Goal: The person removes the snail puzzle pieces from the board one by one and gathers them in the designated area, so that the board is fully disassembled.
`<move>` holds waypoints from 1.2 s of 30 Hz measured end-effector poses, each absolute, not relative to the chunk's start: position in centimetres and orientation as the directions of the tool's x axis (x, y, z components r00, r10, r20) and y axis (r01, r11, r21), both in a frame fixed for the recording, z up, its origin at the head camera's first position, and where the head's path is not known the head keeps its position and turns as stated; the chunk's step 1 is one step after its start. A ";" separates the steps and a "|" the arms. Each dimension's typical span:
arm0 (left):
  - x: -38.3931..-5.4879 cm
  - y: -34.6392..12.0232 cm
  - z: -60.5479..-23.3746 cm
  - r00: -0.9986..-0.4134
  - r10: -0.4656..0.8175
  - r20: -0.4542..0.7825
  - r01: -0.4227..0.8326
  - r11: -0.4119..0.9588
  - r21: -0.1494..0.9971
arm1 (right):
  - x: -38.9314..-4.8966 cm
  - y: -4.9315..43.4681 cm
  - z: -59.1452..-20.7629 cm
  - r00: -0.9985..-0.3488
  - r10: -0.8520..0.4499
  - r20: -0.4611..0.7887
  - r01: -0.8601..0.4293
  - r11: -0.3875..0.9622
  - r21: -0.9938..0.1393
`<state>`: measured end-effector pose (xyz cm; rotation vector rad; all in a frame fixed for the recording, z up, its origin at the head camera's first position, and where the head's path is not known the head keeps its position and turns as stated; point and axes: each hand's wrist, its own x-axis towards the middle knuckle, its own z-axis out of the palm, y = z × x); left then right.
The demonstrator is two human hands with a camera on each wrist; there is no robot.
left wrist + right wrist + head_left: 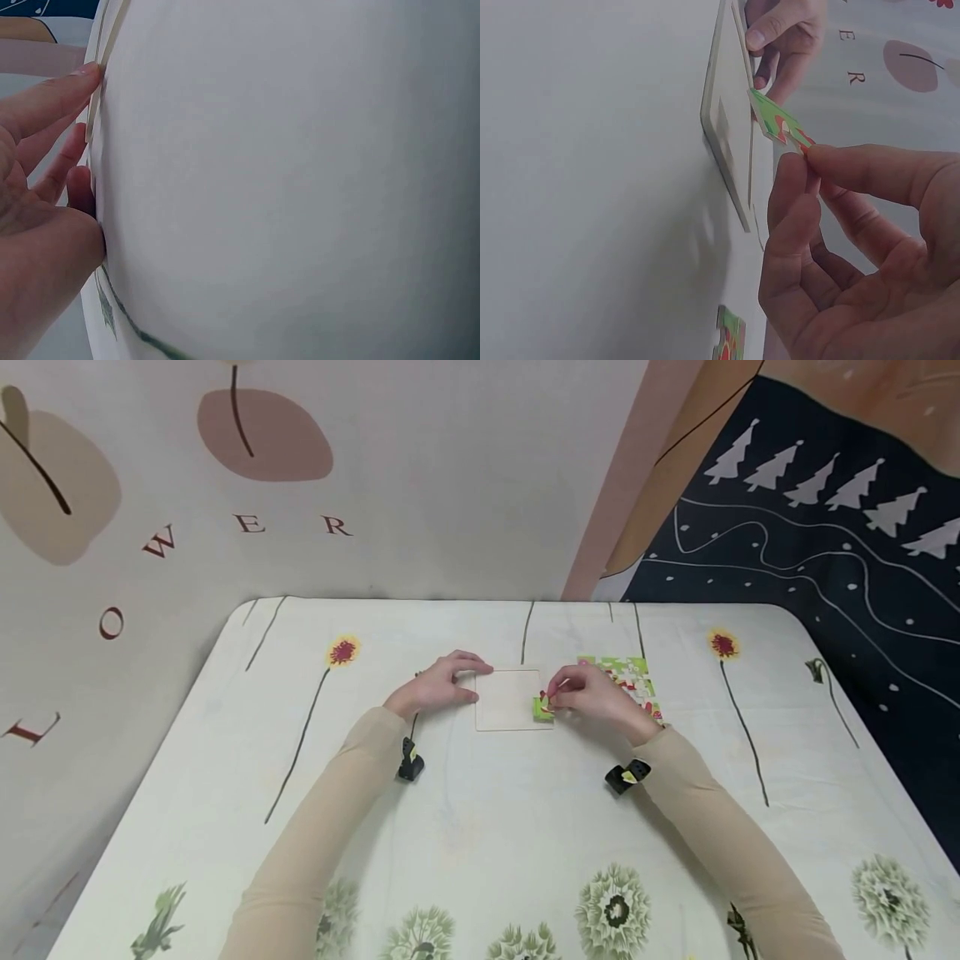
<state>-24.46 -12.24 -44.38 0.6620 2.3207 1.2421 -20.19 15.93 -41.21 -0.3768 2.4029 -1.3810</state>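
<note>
A square, pale puzzle frame [510, 700] lies flat on the table, its inside bare. My left hand [442, 682] rests at its left side, the fingers stretched to the upper left corner and the thumb by the left edge. Between thumb and fingertips, my right hand [594, 695] pinches a green jigsaw piece [778, 120] with red and white print. That piece is tilted above the frame's lower right part. Farther right, partly covered by the right hand, several more jigsaw pieces [636, 675] in green, white and red lie grouped together.
The table [480, 827] wears a white cloth printed with flowers and stems. Behind it hangs a light fabric wall [450, 485] with printed letters, and a dark panel [787, 543] with white trees is at right. Each wrist carries a black strapped camera [410, 760].
</note>
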 end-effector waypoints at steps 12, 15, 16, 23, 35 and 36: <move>-24.4 -12.3 -44.4 -0.792 0.597 -0.129 0.224 0.480 0.848 | -20.0 18.0 -41.5 -0.921 -0.362 -0.145 -0.064 0.507 -0.859; -24.4 -12.3 -44.4 -0.793 0.594 -0.133 0.217 0.480 0.850 | -19.9 18.4 -41.4 -0.923 -0.355 -0.148 -0.068 0.529 -0.846; -24.4 -12.3 -44.4 -0.793 0.593 -0.135 0.213 0.479 0.852 | -19.9 18.6 -41.3 -0.924 -0.351 -0.153 -0.061 0.530 -0.846; -24.4 -12.3 -44.4 -0.791 0.598 -0.134 0.228 0.490 0.842 | -19.6 19.7 -41.2 -0.928 -0.332 -0.172 -0.048 0.562 -0.826; -24.3 -12.3 -44.3 -0.794 0.594 -0.130 0.228 0.490 0.842 | -19.5 21.5 -41.5 -0.925 -0.283 -0.253 0.045 0.581 -0.813; -24.3 -12.3 -44.3 -0.793 0.595 -0.131 0.229 0.490 0.841 | -19.5 21.6 -41.4 -0.926 -0.284 -0.249 0.037 0.589 -0.807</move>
